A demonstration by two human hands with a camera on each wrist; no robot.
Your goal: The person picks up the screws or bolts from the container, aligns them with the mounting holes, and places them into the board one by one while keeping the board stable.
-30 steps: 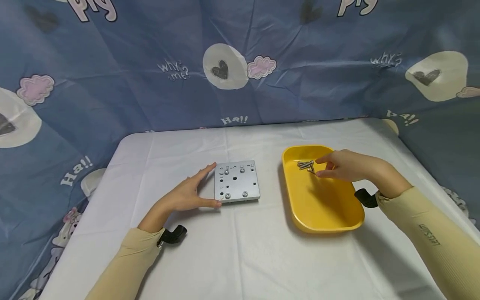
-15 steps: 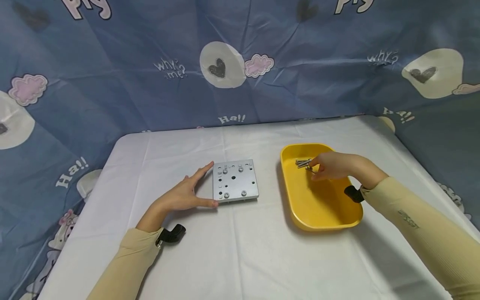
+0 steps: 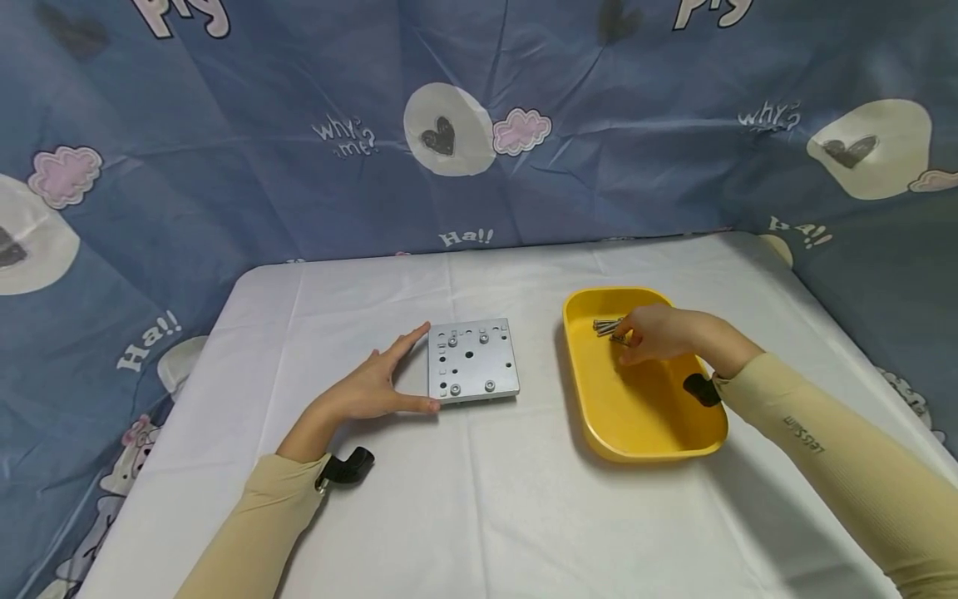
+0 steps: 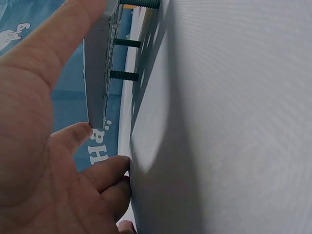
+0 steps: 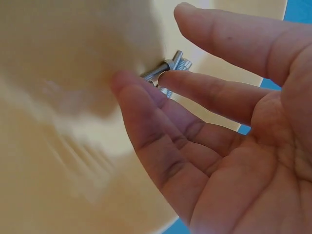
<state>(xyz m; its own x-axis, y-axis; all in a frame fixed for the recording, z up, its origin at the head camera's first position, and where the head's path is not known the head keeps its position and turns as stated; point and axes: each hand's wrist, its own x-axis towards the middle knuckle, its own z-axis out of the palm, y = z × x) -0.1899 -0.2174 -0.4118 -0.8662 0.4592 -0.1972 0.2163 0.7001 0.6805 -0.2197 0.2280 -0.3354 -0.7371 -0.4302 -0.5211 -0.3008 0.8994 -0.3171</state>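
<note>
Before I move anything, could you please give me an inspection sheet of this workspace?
Surface: white cloth, lightly creased.
Work items: metal plate with four screws in it, threads showing beneath; yellow tray holding loose screws.
Clutter: nothing seen.
Left hand: thumb and forefinger spread, touching the plate's edges.
Right hand: over the tray, fingers at the loose screws; exact contact unclear.
Cables: nothing seen.
Surroundings: blue printed fabric behind and at both sides.
</note>
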